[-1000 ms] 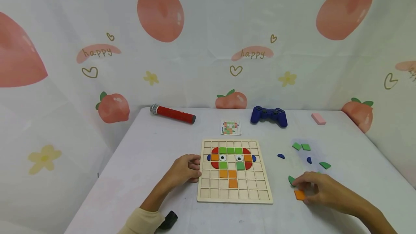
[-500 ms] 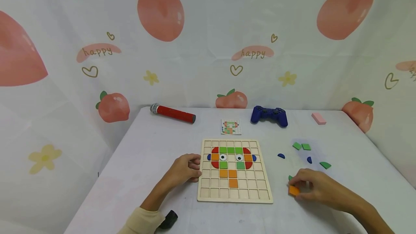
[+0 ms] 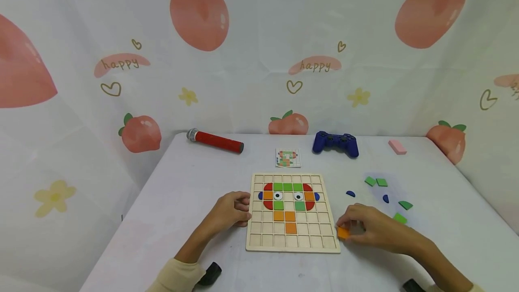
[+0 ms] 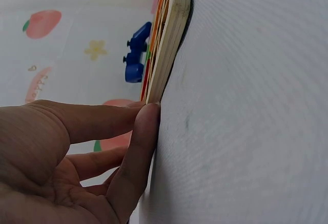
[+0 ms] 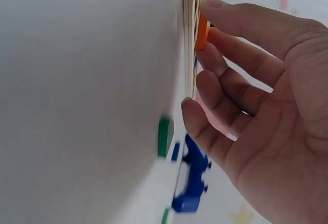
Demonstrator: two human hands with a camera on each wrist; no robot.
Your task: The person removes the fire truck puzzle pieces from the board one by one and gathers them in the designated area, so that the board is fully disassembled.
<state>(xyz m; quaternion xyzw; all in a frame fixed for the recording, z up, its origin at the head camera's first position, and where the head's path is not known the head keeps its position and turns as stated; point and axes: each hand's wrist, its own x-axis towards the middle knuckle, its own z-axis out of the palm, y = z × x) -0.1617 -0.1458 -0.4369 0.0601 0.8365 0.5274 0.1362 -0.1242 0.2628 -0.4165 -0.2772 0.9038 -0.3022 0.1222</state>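
Observation:
A light wooden grid board [image 3: 316,241] lies mid-table, with red, green, orange and blue pieces and two eye discs forming a face on it. My left hand [image 3: 233,211] pinches its left edge between thumb and fingers, as the left wrist view also shows at the board [image 4: 171,44]. My right hand [image 3: 371,226] pinches an orange square tile [image 3: 343,234] at the board's right edge, tilted in the fingers. In the right wrist view the orange tile [image 5: 202,32] sits between thumb and index finger, in front of the board's edge. The other right fingers are loosely bent.
Right of the board lie loose green pieces [image 3: 381,182] and blue half-circles [image 3: 350,193]. Behind the board is a pattern card [image 3: 288,158]. Along the back are a red microphone [image 3: 219,142], a blue game controller [image 3: 335,144] and a pink block [image 3: 397,147].
My right hand has picked up the orange tile and carried it left to the board's right edge. A green square behind the hand has come into view. My left hand stays put.

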